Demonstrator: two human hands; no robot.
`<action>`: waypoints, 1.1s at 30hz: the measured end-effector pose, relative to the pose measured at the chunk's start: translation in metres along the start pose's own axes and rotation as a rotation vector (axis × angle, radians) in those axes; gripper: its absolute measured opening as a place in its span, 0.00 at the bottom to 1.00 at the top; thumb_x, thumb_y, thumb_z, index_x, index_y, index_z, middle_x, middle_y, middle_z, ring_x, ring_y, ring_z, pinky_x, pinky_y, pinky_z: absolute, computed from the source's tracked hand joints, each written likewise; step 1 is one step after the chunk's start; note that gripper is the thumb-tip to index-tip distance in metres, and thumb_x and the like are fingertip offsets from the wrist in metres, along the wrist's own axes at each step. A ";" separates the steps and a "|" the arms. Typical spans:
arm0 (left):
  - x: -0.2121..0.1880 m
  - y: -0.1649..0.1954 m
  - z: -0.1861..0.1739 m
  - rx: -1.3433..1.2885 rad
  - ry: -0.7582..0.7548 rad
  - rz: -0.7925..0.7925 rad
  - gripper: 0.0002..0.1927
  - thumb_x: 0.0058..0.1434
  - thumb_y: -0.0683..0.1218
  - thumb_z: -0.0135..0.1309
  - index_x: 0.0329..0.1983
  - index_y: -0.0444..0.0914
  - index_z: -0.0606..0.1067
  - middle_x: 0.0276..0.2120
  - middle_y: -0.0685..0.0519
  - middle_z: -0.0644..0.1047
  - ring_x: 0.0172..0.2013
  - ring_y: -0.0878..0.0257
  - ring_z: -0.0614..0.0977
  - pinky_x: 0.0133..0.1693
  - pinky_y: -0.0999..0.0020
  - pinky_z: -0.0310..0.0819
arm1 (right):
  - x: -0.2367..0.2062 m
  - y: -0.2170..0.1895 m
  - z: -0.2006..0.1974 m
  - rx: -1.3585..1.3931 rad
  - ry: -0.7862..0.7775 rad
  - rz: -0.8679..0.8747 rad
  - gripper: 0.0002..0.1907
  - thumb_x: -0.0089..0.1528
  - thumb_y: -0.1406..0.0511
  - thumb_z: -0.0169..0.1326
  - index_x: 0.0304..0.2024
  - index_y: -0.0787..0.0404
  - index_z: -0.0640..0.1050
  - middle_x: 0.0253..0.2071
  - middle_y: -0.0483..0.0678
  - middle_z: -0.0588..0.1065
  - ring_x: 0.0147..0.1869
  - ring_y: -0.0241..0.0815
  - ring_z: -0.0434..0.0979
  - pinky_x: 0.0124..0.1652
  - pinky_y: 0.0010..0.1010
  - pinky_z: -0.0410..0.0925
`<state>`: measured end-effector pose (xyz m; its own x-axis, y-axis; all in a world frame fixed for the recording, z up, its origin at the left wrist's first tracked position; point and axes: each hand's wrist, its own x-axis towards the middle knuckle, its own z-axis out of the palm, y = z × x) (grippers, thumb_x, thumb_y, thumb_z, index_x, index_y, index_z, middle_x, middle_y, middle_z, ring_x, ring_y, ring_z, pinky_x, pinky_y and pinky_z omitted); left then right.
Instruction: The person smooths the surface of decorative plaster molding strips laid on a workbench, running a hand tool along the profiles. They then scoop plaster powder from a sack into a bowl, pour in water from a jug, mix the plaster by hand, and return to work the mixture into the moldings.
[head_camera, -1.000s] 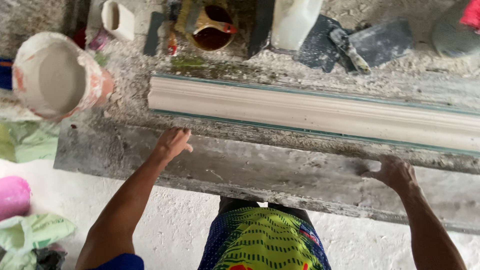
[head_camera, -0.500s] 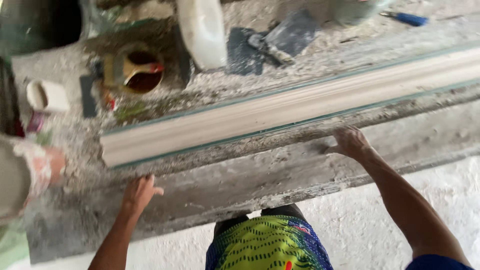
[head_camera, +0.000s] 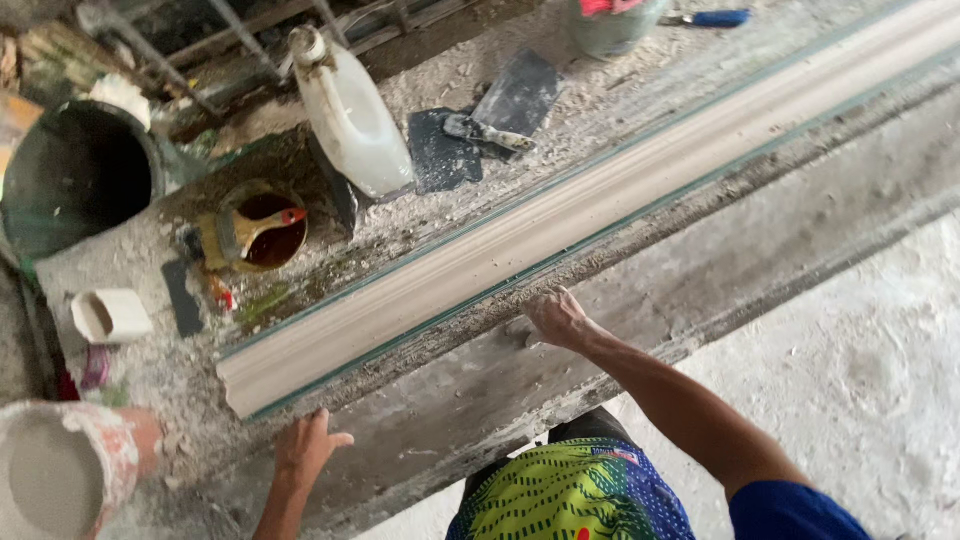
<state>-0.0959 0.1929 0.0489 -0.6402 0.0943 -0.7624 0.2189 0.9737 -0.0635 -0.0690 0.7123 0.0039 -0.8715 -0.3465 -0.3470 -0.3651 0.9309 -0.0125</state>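
Plaster moulding (head_camera: 560, 235) lies long across the dusty desk (head_camera: 700, 270); left hand (head_camera: 305, 448) and right hand (head_camera: 557, 318) rest flat beside it, each grip released.

Both hands (head_camera: 305, 450) beside plaster moulding (head_camera: 560, 225)

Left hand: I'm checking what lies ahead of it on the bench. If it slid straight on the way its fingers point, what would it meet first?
Probably the near end of the long pale moulding, just beyond the left hand.
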 end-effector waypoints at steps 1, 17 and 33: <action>0.000 -0.004 -0.001 -0.042 -0.013 0.005 0.43 0.53 0.69 0.65 0.63 0.38 0.72 0.55 0.47 0.79 0.54 0.51 0.82 0.54 0.57 0.77 | -0.002 0.002 -0.001 -0.004 0.070 0.004 0.14 0.66 0.59 0.49 0.50 0.58 0.77 0.35 0.49 0.78 0.35 0.37 0.76 0.45 0.43 0.75; -0.027 -0.063 0.020 0.177 0.134 0.035 0.39 0.56 0.70 0.57 0.59 0.38 0.69 0.50 0.44 0.81 0.52 0.49 0.83 0.52 0.57 0.80 | -0.008 -0.053 -0.055 -0.055 -0.092 -0.010 0.29 0.68 0.47 0.48 0.59 0.63 0.69 0.45 0.57 0.75 0.42 0.46 0.76 0.47 0.53 0.75; -0.021 0.003 -0.035 0.020 -0.209 0.002 0.47 0.59 0.68 0.67 0.70 0.39 0.63 0.64 0.46 0.69 0.66 0.50 0.71 0.66 0.52 0.64 | -0.006 -0.107 -0.060 0.040 -0.003 0.077 0.28 0.66 0.55 0.51 0.61 0.67 0.67 0.52 0.62 0.77 0.54 0.53 0.78 0.66 0.58 0.60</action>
<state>-0.1074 0.2014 0.0875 -0.4739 0.0494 -0.8792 0.2361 0.9690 -0.0728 -0.0439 0.6076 0.0635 -0.8953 -0.2737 -0.3515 -0.2839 0.9586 -0.0232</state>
